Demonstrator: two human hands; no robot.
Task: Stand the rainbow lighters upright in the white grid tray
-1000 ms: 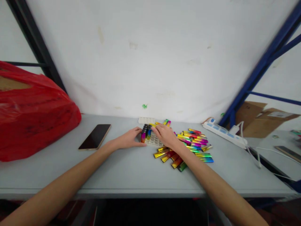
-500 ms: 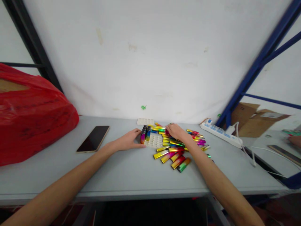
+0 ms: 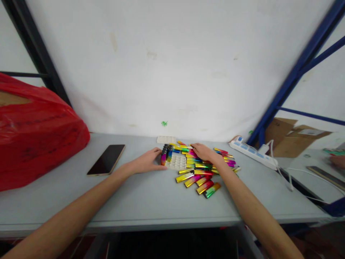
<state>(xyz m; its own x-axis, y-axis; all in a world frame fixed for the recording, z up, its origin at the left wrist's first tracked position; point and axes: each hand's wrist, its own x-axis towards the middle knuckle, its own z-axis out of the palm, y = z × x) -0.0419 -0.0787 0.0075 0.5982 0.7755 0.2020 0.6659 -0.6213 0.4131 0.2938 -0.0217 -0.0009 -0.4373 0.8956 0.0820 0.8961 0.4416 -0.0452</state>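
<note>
Right hand over loose metallic tubes, grip unclear!
Left hand, spread wide, flanks upright tubes in the tray.

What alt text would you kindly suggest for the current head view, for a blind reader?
A person's left hand curves around upright, black-topped cylinders at one end of a pale tray, while the right hand is at a pile of shiny, multicoloured cylinders. A phone lies on the grey table at left, a power strip at right.
</note>
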